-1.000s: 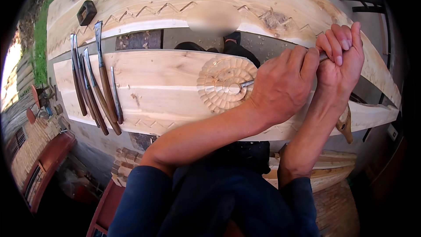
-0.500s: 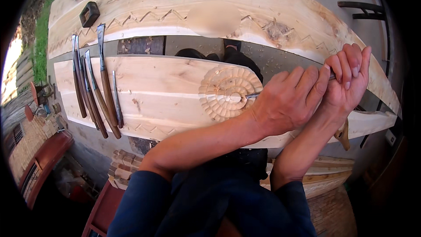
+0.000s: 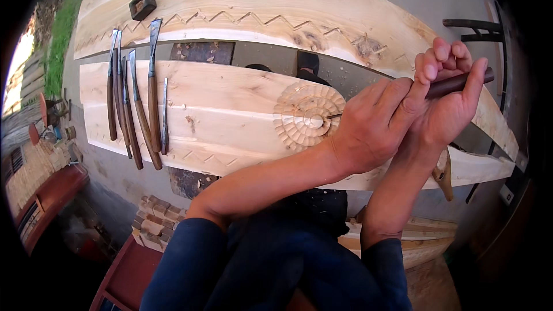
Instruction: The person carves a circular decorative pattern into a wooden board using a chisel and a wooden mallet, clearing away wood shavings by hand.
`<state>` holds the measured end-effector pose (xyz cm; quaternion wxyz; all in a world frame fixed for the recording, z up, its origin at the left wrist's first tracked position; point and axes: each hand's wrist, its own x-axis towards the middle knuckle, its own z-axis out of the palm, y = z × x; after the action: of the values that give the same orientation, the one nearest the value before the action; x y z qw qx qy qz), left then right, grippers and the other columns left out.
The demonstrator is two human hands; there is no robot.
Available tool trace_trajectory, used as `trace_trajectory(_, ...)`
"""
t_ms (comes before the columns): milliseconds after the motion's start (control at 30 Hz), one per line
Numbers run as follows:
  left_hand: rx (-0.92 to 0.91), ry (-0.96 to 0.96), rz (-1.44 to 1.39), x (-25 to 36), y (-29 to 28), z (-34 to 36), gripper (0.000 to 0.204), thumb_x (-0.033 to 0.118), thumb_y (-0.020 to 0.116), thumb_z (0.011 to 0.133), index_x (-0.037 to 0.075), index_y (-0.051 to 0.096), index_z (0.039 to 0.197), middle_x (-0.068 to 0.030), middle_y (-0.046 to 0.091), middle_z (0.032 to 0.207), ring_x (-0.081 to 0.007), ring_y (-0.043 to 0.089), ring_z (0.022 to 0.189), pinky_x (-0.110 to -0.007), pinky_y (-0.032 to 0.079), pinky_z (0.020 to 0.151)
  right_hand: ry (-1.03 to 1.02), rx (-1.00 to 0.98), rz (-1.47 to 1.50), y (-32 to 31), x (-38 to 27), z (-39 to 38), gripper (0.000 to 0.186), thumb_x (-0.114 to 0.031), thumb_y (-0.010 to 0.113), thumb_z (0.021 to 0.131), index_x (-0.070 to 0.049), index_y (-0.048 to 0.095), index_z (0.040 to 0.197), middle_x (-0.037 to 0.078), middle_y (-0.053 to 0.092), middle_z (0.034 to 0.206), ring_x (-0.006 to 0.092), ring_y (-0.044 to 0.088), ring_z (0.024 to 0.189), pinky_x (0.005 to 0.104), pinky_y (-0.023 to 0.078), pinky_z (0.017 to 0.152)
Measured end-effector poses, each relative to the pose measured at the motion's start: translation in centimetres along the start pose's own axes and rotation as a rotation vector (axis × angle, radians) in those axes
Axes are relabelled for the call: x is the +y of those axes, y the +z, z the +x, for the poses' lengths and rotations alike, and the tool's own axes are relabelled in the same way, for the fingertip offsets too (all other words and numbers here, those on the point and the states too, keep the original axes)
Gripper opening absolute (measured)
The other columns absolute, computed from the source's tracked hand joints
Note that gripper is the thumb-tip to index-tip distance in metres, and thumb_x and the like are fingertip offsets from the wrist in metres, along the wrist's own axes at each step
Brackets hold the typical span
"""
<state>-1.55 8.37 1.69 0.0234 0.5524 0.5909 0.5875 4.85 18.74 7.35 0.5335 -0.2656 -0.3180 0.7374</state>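
Here both hands grip one chisel [image 3: 443, 87]: the right hand [image 3: 446, 106] wraps its dark handle, the left hand [image 3: 374, 129] clamps the shaft, tip in the carved rosette [image 3: 308, 116] at mid-frame. A slip could gouge the finished petals.

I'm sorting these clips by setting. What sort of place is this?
Probably an outdoor woodcarving workspace: a carved rosette on a pale plank, a row of chisels, grass alongside.

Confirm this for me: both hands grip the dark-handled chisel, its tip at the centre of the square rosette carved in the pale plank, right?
Not quite: the head view shows the rosette is round, not square. Both hands, left and right, do grip the dark-handled chisel, tip at its centre.
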Motion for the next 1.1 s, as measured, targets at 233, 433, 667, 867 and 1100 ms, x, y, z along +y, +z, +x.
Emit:
trace_trajectory(233, -0.038, 0.031, 0.067, 1.8, -8.9, 0.4, 0.051, 0.000, 0.075, 0.087, -0.006, 0.069, 0.138, -0.0179, 0.075, 0.108, -0.0288, 0.074, 0.084, -0.037, 0.061, 0.071, -0.102, -0.105, -0.768, 3.3, -1.7, -2.0, 0.071, -0.066, 0.036, 0.115, -0.005, 0.061, 0.089, 0.006, 0.060, 0.074, 0.0108, 0.050, 0.061, 0.0244, 0.038, 0.057)
trace_trajectory(433, 0.235, -0.067, 0.294, 0.0, -17.8, -3.0, 0.040, 0.013, 0.084, 0.095, -0.001, 0.071, 0.130, -0.0200, 0.076, 0.116, -0.0367, 0.074, 0.094, -0.040, 0.061, 0.079, -0.368, -0.098, -0.806, 10.1, -1.9, -0.2, 0.080, -0.080, 0.048, 0.106, -0.005, 0.069, 0.088, 0.003, 0.060, 0.069, 0.0073, 0.055, 0.057, 0.0188, 0.040, 0.051)
trace_trajectory(667, 0.119, -0.413, 0.085, -1.4, -19.8, -7.8, 0.008, -0.001, 0.081, 0.094, -0.001, 0.078, 0.101, -0.0141, 0.072, 0.078, -0.0242, 0.068, 0.062, -0.036, 0.051, 0.056, -0.605, -0.853, -0.731, 24.6, 9.6, 1.0, 0.030, -0.028, 0.075, 0.109, 0.001, 0.084, 0.108, 0.006, 0.076, 0.084, 0.0113, 0.069, 0.073, 0.0241, 0.047, 0.063)
trace_trajectory(867, 0.161, -0.485, -0.014, -1.6, -19.7, -7.4, 0.006, -0.001, 0.080, 0.095, -0.002, 0.078, 0.101, -0.0138, 0.072, 0.078, -0.0241, 0.067, 0.061, -0.034, 0.050, 0.056, -0.595, -0.925, -1.034, 29.7, 12.4, 1.1, 0.031, -0.026, 0.075, 0.107, 0.002, 0.076, 0.096, 0.009, 0.068, 0.074, 0.0125, 0.060, 0.062, 0.0299, 0.044, 0.057)
trace_trajectory(1100, 0.099, -0.552, -0.017, -1.7, -19.8, -7.9, 0.006, -0.001, 0.077, 0.099, -0.002, 0.079, 0.105, -0.0120, 0.072, 0.078, -0.0185, 0.071, 0.065, -0.029, 0.052, 0.059, -0.483, -1.000, -1.082, 30.0, 15.3, 2.6, 0.047, -0.040, 0.074, 0.105, 0.000, 0.075, 0.080, 0.015, 0.070, 0.065, 0.0288, 0.072, 0.060, 0.0434, 0.055, 0.063)
